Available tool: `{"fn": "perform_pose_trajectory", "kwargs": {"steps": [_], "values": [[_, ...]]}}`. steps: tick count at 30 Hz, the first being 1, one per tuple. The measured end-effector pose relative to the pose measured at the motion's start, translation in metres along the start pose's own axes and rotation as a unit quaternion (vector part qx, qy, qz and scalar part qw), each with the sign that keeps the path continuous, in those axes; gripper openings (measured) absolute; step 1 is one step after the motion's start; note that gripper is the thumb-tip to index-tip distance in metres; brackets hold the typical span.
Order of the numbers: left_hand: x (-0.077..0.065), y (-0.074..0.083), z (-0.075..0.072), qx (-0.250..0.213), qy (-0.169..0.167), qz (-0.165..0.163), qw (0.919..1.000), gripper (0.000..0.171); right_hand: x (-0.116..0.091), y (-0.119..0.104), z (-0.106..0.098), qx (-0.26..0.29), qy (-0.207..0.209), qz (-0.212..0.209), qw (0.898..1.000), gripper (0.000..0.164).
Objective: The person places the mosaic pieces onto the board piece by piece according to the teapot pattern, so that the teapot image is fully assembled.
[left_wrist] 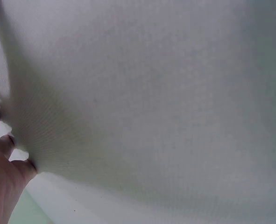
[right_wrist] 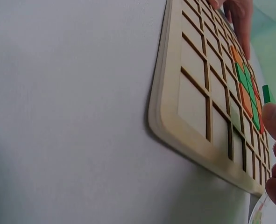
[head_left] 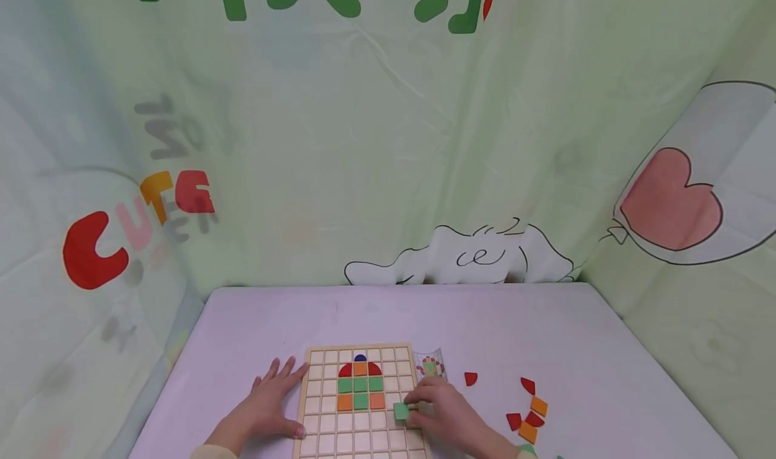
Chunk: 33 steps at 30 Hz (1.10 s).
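Observation:
My right hand [head_left: 448, 412] pinches a green square tile [head_left: 401, 412] over the right part of a wooden grid board [head_left: 312, 424]. In the right wrist view the tile [right_wrist: 266, 94] is edge-on, above the fingertips. With its fingers spread, my left hand [head_left: 267, 402] touches the board's left edge. Set in the grid are a blue piece [head_left: 360, 358] at the top, two red quarter-rounds [head_left: 345, 370] beside an orange square [head_left: 360, 369], a row of green squares [head_left: 360, 384], and below it a green square [head_left: 360, 401] between two orange ones. Pale fabric fills most of the left wrist view.
A small printed picture card [head_left: 431, 364] lies against the board's right edge, partly behind my right hand. Loose red [head_left: 470, 379], orange [head_left: 528, 433] and green [head_left: 527, 449] pieces are scattered on the white table [head_left: 267, 317] to the right. A printed curtain [head_left: 339, 142] hangs behind.

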State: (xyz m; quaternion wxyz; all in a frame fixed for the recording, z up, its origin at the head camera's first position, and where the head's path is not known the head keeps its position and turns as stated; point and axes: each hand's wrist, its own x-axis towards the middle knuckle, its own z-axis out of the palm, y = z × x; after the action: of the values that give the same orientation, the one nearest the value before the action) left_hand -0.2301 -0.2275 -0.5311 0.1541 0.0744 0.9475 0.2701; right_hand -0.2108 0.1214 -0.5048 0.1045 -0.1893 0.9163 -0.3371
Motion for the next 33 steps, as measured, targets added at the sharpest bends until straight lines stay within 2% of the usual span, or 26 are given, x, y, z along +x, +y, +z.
{"fn": "perform_pose_trajectory", "kwargs": {"steps": [8,12,20,25,33], "values": [[-0.001,0.002,-0.003,0.003,0.005,0.003,1.0000,0.117,0.008,-0.007,0.010,-0.003,-0.003,-0.040,0.999,0.018],[-0.002,0.002,-0.003,0.001,0.008,0.010,0.9999,0.117,0.011,-0.011,0.015,-0.013,-0.007,-0.045,0.999,0.017],[-0.003,0.003,-0.005,-0.002,0.009,0.014,0.9999,0.118,0.015,-0.013,0.025,-0.089,0.005,-0.077,0.993,0.018],[-0.004,0.005,-0.006,0.001,0.009,0.016,0.9998,0.117,0.016,-0.017,0.028,-0.116,-0.006,-0.069,0.991,0.021],[-0.005,0.006,-0.006,-0.001,0.010,0.013,0.9999,0.117,0.017,-0.021,0.029,-0.128,-0.010,-0.064,0.990,0.023]]}}
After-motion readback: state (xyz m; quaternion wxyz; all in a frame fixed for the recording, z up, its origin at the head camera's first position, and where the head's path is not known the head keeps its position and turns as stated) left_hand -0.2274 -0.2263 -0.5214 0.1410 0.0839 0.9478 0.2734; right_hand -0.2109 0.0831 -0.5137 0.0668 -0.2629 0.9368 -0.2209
